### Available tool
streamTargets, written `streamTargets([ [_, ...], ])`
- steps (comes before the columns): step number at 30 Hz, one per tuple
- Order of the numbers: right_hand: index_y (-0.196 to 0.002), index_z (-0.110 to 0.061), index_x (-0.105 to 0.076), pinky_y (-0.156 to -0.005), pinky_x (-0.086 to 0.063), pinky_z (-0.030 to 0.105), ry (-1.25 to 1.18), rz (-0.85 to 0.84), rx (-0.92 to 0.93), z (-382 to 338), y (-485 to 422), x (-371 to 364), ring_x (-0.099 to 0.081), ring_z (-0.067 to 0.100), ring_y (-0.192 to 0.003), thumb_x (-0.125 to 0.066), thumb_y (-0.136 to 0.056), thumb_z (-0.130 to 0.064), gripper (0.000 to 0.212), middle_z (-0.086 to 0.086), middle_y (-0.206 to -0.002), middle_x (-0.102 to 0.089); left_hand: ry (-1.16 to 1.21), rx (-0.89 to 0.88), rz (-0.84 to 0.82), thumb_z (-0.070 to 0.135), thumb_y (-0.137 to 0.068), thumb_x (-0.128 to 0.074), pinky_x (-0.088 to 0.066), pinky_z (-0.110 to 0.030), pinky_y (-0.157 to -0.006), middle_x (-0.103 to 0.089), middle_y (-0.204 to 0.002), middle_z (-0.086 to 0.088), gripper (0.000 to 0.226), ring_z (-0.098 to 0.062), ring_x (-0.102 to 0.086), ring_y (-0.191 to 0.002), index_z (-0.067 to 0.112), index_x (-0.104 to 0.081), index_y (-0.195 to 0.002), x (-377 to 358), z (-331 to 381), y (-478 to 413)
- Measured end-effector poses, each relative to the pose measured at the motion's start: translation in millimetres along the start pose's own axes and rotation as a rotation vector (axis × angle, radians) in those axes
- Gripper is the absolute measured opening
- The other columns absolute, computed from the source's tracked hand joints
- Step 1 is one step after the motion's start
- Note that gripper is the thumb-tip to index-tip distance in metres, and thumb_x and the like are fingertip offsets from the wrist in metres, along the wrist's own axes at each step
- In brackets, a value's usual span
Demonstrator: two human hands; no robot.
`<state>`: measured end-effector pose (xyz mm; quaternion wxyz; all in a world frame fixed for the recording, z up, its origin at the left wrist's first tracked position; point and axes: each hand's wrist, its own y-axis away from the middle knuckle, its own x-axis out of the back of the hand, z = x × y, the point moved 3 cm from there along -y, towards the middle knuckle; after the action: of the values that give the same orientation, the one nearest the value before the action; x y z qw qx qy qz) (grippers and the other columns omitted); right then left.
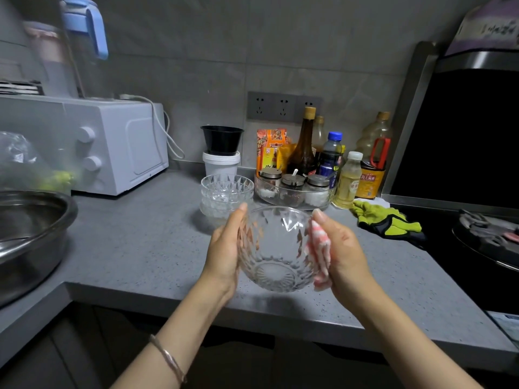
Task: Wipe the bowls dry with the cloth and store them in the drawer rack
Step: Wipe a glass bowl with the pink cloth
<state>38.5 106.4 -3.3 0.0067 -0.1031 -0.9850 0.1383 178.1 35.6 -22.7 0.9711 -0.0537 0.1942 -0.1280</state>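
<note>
Nearest the viewer, two forearms reach out over the countertop [140, 248] edge; the left wrist carries a thin bracelet [168, 357].

Hand state:
- Left hand [224, 248]: palm flat against the left wall of the glass bowl [276, 248], fingers straight and pressed together, tips at the rim.
- Right hand [345, 248]: presses the pink-and-white cloth [320, 248] against the bowl's right outer wall. The uppermost finger is straight; the lower fingers are hidden behind the bunched cloth.

The bowl is clamped between the two hands, lifted clear of the countertop, mouth tilted toward the viewer.

Just behind it, a stack of glass bowls [227, 195] stands on the countertop, next to a clear condiment tray [292, 202] with bottles behind it. To the right lies a pair of green gloves [387, 220]. To the left are a steel basin [70, 209] and, further back, a white microwave [118, 147]. Wall sockets [283, 106] sit on the tiled wall.

Progress assessment: the step in hand appears to be drying the outer wall of one bowl. Whether the stacked bowls are already dried cannot be determined. No drawer rack is in view and no bowl is seen stored, so all storing probably remains.
</note>
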Motion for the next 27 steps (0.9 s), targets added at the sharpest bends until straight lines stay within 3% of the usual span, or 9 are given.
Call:
streamTargets([
  [3,-0.059,-0.016,-0.059,-0.032,-0.029,0.012,0.142,0.004,0.043,-13.8,-0.6,0.3,-0.042,0.012,-0.028,-0.058,-0.077,-0.052,0.040,0.007,-0.049,-0.058,-0.268,-0.194,-0.106,0.043,-0.094,-0.046,-0.048,-0.025,-0.074,-0.066,-0.067,-0.016,0.053,-0.019,-0.062,-0.065,-0.001,-0.065,-0.072,-3.8,13.4,2.0],
  [5,-0.064,-0.004,-0.057,-0.030,-0.028,0.012,0.194,-0.051,0.096,-22.5,-0.4,-4.1,-0.041,0.008,-0.027,-0.053,-0.083,-0.037,0.038,0.020,-0.054,-0.056,-0.363,-0.339,-0.227,0.048,-0.091,-0.053,-0.037,-0.024,-0.058,-0.040,-0.053,-0.018,0.059,-0.020,-0.041,-0.052,0.002,-0.049,-0.054,-12.5,23.2,7.8],
  [7,-0.066,0.004,-0.055,-0.029,-0.028,0.013,0.218,-0.078,0.131,-26.1,1.1,-8.2,-0.039,0.007,-0.027,-0.052,-0.084,-0.034,0.041,0.031,-0.058,-0.053,-0.376,-0.385,-0.266,0.051,-0.083,-0.059,-0.031,-0.029,-0.055,-0.030,-0.054,-0.022,0.067,-0.023,-0.030,-0.052,-0.006,-0.039,-0.055,-16.5,24.7,9.4],
  [10,-0.070,0.011,-0.053,-0.030,-0.028,0.012,0.203,-0.092,0.146,-27.8,2.2,-10.8,-0.040,0.008,-0.029,-0.056,-0.085,-0.037,0.050,0.042,-0.066,-0.051,-0.180,-0.286,-0.212,0.051,-0.073,-0.069,-0.038,-0.035,-0.061,-0.043,-0.059,-0.033,0.073,-0.027,-0.043,-0.059,-0.018,-0.045,-0.067,-14.5,24.1,8.2],
  [14,-0.062,-0.021,-0.065,-0.038,-0.031,0.014,0.077,-0.058,0.021,-16.8,1.0,-5.1,-0.045,0.015,-0.035,-0.064,-0.076,-0.058,0.039,0.011,-0.054,-0.058,0.058,-0.036,-0.101,0.047,-0.072,-0.067,-0.055,-0.035,-0.068,-0.071,-0.079,-0.015,0.046,-0.028,-0.069,-0.073,0.002,-0.069,-0.084,-7.9,12.6,6.2],
  [17,-0.055,-0.025,-0.061,-0.040,-0.032,0.017,0.004,-0.026,-0.047,-9.4,0.9,-1.6,-0.047,0.016,-0.041,-0.059,-0.064,-0.067,0.042,0.003,-0.051,-0.055,0.101,0.042,-0.107,0.051,-0.078,-0.056,-0.054,-0.037,-0.079,-0.074,-0.094,-0.011,0.048,-0.026,-0.070,-0.088,0.010,-0.071,-0.097,-5.0,3.3,3.2],
  [21,-0.055,-0.025,-0.060,-0.035,-0.028,0.013,0.117,-0.013,-0.011,-23.3,0.5,2.1,-0.042,0.014,-0.031,-0.059,-0.072,-0.057,0.036,0.003,-0.050,-0.060,-0.178,-0.077,-0.152,0.047,-0.088,-0.046,-0.052,-0.021,-0.072,-0.072,-0.077,-0.013,0.058,-0.020,-0.070,-0.074,-0.006,-0.067,-0.080,-4.0,13.7,-2.1],
  [23,-0.062,-0.021,-0.060,-0.033,-0.028,0.012,0.227,-0.070,0.019,-31.5,-1.8,1.0,-0.041,0.012,-0.028,-0.054,-0.076,-0.049,0.032,0.002,-0.053,-0.064,-0.262,-0.172,-0.213,0.054,-0.089,-0.047,-0.049,-0.025,-0.069,-0.061,-0.068,-0.026,0.071,-0.033,-0.060,-0.064,-0.014,-0.057,-0.071,-8.7,20.7,1.9],
  [27,-0.064,-0.017,-0.058,-0.030,-0.029,0.012,0.340,-0.153,0.044,-36.5,-2.4,-8.0,-0.041,0.013,-0.030,-0.053,-0.087,-0.040,0.033,0.005,-0.057,-0.065,-0.298,-0.289,-0.288,0.058,-0.080,-0.061,-0.036,-0.031,-0.061,-0.038,-0.057,-0.029,0.073,-0.025,-0.041,-0.058,-0.010,-0.043,-0.060,-16.9,26.5,7.2],
])
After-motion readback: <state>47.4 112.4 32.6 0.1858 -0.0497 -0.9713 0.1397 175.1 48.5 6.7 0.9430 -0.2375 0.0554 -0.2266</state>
